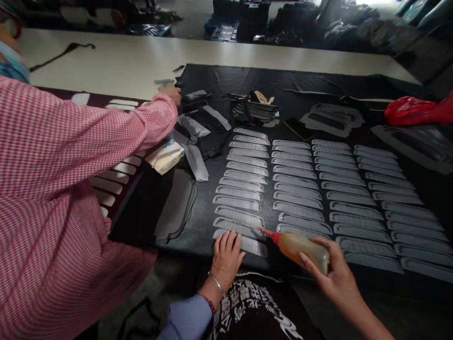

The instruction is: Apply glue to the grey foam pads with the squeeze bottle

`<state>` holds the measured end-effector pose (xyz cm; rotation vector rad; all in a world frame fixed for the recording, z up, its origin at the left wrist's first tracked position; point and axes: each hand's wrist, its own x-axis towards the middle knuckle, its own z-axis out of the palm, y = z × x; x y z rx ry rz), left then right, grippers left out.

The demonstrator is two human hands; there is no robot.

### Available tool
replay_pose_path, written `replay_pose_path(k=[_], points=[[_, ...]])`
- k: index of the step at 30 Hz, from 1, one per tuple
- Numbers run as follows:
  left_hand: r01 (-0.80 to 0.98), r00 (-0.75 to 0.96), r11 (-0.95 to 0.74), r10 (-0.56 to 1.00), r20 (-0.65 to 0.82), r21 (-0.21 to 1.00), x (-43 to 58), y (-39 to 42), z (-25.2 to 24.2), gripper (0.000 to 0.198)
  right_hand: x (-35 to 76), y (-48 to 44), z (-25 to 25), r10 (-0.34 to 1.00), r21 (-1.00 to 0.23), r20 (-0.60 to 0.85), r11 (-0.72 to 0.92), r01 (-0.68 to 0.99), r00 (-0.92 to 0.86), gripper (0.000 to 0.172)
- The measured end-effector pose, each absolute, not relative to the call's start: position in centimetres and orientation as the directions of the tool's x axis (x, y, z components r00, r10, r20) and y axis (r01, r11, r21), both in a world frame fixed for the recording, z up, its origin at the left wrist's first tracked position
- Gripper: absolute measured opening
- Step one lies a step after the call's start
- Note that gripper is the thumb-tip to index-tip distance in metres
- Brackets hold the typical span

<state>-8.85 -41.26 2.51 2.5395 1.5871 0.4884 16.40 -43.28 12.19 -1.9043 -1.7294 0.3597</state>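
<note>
My right hand (331,264) is wrapped round a squeeze bottle (302,250) with a red nozzle and amber liquid inside. The bottle is tilted, its tip at the right end of a grey curved strip (237,224) in the nearest part of the left column. My left hand (228,255) lies with fingers spread on the lowest strip (253,246) of that column, at the table's front edge. Shiny lines run along the upper edges of many strips. Several columns of such strips (300,188) cover the black sheet to the right.
A co-worker in a pink checked sleeve (116,137) reaches across at left. Near that arm are a tissue pack (165,157) and stacked grey panels (177,203). Farther back lie a bundle of pieces (255,112), a phone (297,128), cut frames (332,119) and a red plastic bag (414,111).
</note>
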Motion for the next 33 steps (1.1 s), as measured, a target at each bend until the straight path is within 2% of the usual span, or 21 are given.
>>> replay_pose_path(k=[5, 11, 16, 23, 28, 33], points=[[0.834, 0.426, -0.478, 0.876, 0.227, 0.276, -9.7, -42.0, 2.5, 0.036, 14.0, -41.7, 11.9, 0.984, -0.573, 0.169, 0.055, 0.818, 0.052, 0.03], [0.83, 0.42, -0.468, 0.882, 0.212, 0.302, -10.2, -42.0, 2.5, 0.032, 13.6, -40.7, 11.4, 0.983, -0.517, 0.17, 0.151, 0.843, -0.071, 0.029], [0.816, 0.443, -0.478, 0.878, 0.18, 0.326, -10.2, -41.4, 2.8, 0.031, 14.0, -40.7, 11.2, 0.993, -0.504, 0.105, 0.101, 0.858, -0.055, 0.029], [0.798, 0.469, -0.491, 0.87, 0.153, 0.35, -10.3, -41.1, 2.7, 0.032, 15.7, -41.9, 11.9, 0.994, -0.486, 0.112, 0.039, 0.873, 0.018, 0.033], [0.821, 0.436, -0.473, 0.881, 0.184, 0.319, -10.5, -41.6, 2.7, 0.034, 15.0, -41.9, 12.1, 0.987, -0.568, 0.058, -0.09, 0.818, 0.149, 0.034], [0.804, 0.459, -0.497, 0.868, 0.192, 0.326, -11.3, -42.5, 2.3, 0.036, 11.8, -40.3, 11.7, 0.994, -0.621, 0.102, 0.088, 0.779, -0.031, 0.03]])
